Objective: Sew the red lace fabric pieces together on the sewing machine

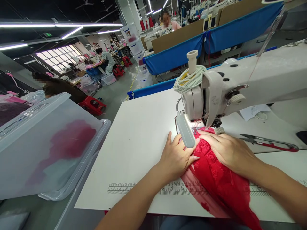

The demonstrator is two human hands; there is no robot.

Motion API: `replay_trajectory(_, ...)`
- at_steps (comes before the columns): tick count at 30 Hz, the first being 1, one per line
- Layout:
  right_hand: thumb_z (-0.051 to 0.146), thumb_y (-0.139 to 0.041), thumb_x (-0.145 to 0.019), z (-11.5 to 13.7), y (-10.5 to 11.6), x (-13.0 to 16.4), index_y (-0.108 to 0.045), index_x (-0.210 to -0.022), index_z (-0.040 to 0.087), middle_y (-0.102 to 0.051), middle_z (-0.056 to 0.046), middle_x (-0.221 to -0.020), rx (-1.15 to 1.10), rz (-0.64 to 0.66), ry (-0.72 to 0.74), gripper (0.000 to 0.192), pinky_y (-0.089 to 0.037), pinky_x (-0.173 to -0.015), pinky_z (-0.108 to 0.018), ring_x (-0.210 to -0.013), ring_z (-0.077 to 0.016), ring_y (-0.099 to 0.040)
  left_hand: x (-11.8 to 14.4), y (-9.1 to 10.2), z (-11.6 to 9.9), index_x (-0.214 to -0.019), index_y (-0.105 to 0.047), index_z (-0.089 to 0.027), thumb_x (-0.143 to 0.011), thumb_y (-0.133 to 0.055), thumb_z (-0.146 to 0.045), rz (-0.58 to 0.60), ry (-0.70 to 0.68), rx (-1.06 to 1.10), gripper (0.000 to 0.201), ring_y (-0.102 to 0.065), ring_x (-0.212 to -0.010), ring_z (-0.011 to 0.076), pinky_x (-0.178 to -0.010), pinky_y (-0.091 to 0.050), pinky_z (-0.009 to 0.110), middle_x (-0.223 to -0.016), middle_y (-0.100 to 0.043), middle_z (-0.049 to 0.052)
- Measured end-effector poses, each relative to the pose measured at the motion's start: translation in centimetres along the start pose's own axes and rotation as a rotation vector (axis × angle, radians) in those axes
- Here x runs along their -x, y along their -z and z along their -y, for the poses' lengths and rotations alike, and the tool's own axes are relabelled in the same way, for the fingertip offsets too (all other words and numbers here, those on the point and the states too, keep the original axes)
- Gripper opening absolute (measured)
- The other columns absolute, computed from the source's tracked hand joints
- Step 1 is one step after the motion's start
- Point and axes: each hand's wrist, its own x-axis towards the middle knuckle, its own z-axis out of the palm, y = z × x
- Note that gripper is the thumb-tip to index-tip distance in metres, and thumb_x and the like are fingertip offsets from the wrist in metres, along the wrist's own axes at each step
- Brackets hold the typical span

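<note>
Fabric control matters here: keep your left hand (176, 158) and right hand (230, 150), fingers spread flat and pressing rather than gripping, on the red lace (216, 179) lying on the surface (139, 143) beneath the sewing machine (240, 89), guiding evenly.
</note>
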Motion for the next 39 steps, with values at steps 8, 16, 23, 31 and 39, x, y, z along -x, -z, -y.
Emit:
replay_trajectory(8, 0.002, -0.039, -0.081, 0.1, 0.4, -0.2, -0.069, -0.112, 0.013, -0.074, -0.006, -0.115, 0.036, -0.061, 0.033, 0.044, -0.053, -0.055, -0.028, -0.077, -0.0190, -0.067, 0.0, 0.1, 0.1, -0.133, -0.057, -0.024, -0.099, -0.038, -0.052, 0.019, 0.006, 0.018, 0.048, -0.043, -0.135, 0.0326, -0.113, -0.026, 0.066, -0.144, -0.052, 0.013)
replay_trajectory(16, 0.000, -0.038, -0.081, -0.1, 0.0, -0.1, -0.068, -0.112, 0.012, -0.075, -0.005, -0.111, 0.062, -0.075, 0.052, 0.045, -0.055, -0.058, -0.029, -0.079, -0.0199, -0.068, -0.1, 0.1, 0.3, -0.127, -0.062, -0.023, -0.099, -0.040, -0.052, 0.012, -0.003, 0.034, 0.046, -0.042, -0.136, 0.0327, -0.113, -0.026, 0.066, -0.146, -0.051, 0.012)
replay_trajectory(23, 0.004, -0.038, -0.083, -0.3, 0.0, -0.2, -0.069, -0.110, 0.013, -0.076, -0.007, -0.110, 0.071, -0.076, 0.065, 0.041, -0.051, -0.052, -0.030, -0.072, -0.0203, -0.066, -0.2, 0.1, 0.3, -0.126, -0.062, -0.024, -0.098, -0.040, -0.054, 0.038, 0.013, 0.043, 0.047, -0.039, -0.139, 0.0339, -0.113, -0.023, 0.068, -0.141, -0.055, 0.013)
replay_trajectory(31, 0.003, -0.038, -0.086, -0.3, -0.2, -0.2, -0.067, -0.111, 0.011, -0.075, -0.008, -0.112, 0.071, -0.111, 0.097, 0.040, -0.053, -0.064, -0.031, -0.072, -0.0193, -0.064, -0.1, 0.2, 0.7, -0.127, -0.060, -0.024, -0.099, -0.040, -0.053, 0.044, 0.011, 0.064, 0.046, -0.039, -0.138, 0.0336, -0.112, -0.021, 0.072, -0.142, -0.054, 0.013)
replay_trajectory(39, 0.010, -0.038, -0.093, -0.1, 0.7, -0.2, -0.069, -0.104, 0.014, -0.071, -0.014, -0.107, 0.045, -0.171, 0.128, 0.033, -0.051, -0.059, -0.031, -0.079, -0.0218, -0.065, -0.7, 0.2, 0.7, -0.096, -0.064, -0.015, -0.096, -0.051, -0.037, -0.136, -0.186, 0.010, 0.026, -0.059, -0.095, 0.0258, -0.088, -0.051, 0.044, -0.094, -0.065, 0.010)
